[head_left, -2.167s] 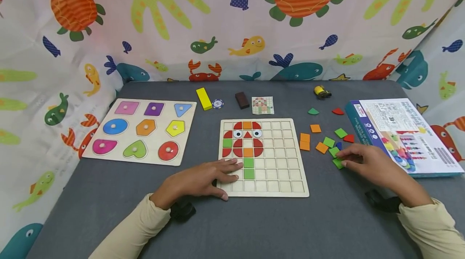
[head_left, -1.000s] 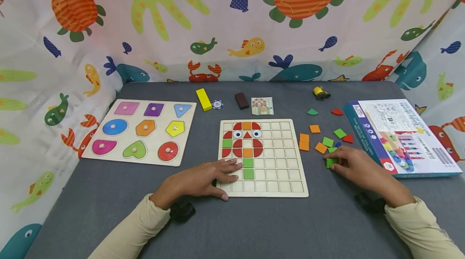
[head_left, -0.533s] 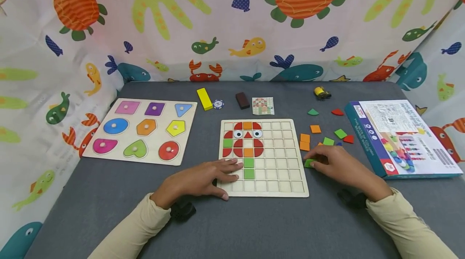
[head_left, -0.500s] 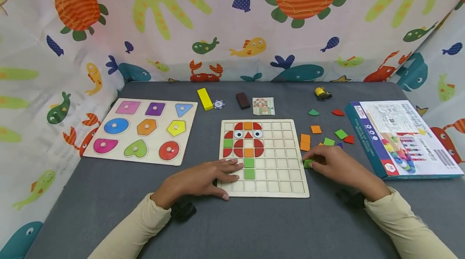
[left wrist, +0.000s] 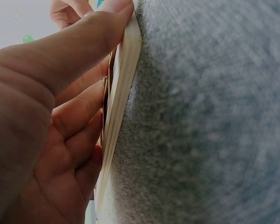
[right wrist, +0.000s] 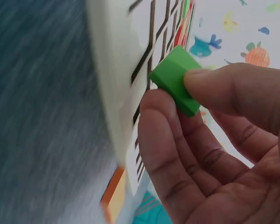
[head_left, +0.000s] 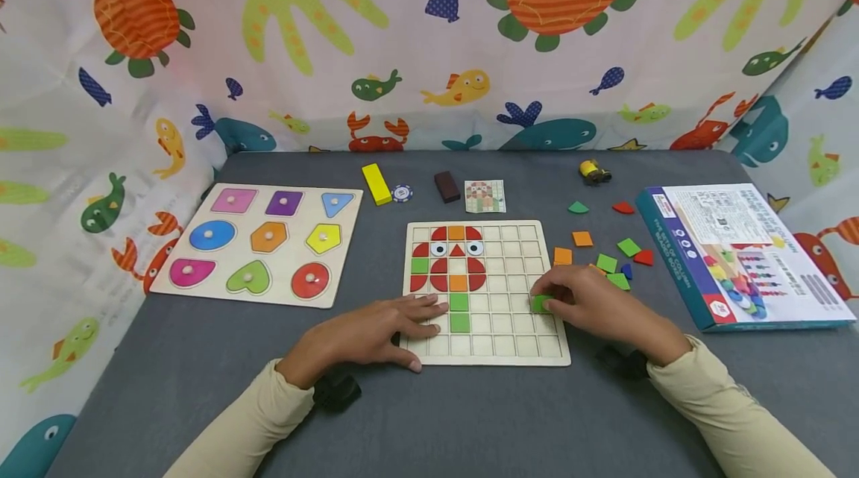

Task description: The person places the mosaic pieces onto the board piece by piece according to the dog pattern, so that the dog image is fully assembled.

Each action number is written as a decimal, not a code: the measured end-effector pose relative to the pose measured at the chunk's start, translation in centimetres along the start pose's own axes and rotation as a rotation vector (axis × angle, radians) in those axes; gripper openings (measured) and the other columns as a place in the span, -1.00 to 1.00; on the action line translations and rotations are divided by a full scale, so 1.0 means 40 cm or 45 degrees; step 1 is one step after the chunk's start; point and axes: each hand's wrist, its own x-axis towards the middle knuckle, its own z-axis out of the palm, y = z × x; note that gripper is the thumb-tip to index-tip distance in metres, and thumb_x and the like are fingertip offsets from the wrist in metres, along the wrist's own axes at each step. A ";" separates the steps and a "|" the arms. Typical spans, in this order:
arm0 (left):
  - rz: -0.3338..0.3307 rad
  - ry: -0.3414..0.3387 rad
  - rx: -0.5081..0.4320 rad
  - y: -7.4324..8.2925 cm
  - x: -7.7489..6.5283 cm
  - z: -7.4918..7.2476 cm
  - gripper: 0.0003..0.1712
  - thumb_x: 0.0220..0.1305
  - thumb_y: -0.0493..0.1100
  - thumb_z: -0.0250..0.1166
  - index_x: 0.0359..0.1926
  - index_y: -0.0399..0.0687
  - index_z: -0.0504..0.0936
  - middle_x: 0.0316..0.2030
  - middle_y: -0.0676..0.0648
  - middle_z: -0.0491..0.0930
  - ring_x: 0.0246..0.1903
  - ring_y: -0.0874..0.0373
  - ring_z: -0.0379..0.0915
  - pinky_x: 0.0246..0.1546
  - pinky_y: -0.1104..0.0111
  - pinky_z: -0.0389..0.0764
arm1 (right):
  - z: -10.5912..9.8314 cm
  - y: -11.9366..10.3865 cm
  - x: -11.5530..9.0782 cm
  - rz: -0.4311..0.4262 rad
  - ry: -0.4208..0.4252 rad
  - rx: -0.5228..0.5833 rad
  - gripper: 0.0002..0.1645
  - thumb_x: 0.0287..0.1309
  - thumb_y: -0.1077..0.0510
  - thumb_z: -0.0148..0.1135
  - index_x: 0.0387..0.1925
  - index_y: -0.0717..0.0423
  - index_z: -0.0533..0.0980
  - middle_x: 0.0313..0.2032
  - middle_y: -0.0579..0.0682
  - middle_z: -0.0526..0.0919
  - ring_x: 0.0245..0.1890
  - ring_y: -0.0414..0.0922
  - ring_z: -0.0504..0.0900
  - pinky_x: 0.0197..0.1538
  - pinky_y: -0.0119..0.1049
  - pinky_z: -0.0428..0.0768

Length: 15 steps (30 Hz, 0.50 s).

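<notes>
A wooden grid board (head_left: 513,329) lies in the middle of the table, with red, orange, green and eye-printed tiles set in its upper left cells. My left hand (head_left: 372,329) rests on the board's lower left corner, fingers spread over its surface and thumb at the front edge. In the right wrist view my right hand (right wrist: 200,154) pinches a green square tile (right wrist: 175,77) between thumb and fingers. The head view puts this hand (head_left: 597,306) over the board's right edge. Two green tiles (head_left: 459,312) sit in cells below the orange one.
Loose tiles lie right of the board, among them an orange tile (head_left: 562,256), a green tile (head_left: 628,247) and a red tile (head_left: 643,257). A boxed set (head_left: 751,254) stands far right. A shape puzzle (head_left: 258,243) lies left. A pattern card (head_left: 485,196) is behind the board.
My right hand has taken a green tile from the loose group and carried it left to the board's right edge. One green tile stays behind there. My left hand has kept its place.
</notes>
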 end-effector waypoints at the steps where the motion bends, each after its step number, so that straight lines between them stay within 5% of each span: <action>1: 0.001 0.001 0.001 0.000 0.000 0.000 -0.27 0.18 0.08 0.39 0.33 -0.03 0.43 0.45 0.07 0.12 0.46 0.14 -0.16 0.36 0.15 0.10 | 0.005 -0.004 0.005 -0.005 -0.013 0.017 -0.81 0.17 0.35 0.29 -0.17 0.12 0.63 -0.31 -0.15 0.62 -0.37 -0.22 0.52 -0.28 -0.34 0.56; 15: 0.000 -0.001 0.009 -0.001 0.001 -0.001 -0.28 0.20 0.09 0.37 0.34 -0.01 0.42 0.45 0.08 0.12 0.46 0.18 -0.15 0.37 0.18 0.08 | 0.076 -0.088 0.085 -0.186 -0.171 0.060 -0.82 0.22 0.30 0.26 -0.18 0.03 0.65 -0.25 -0.20 0.61 -0.29 -0.27 0.52 -0.22 -0.31 0.56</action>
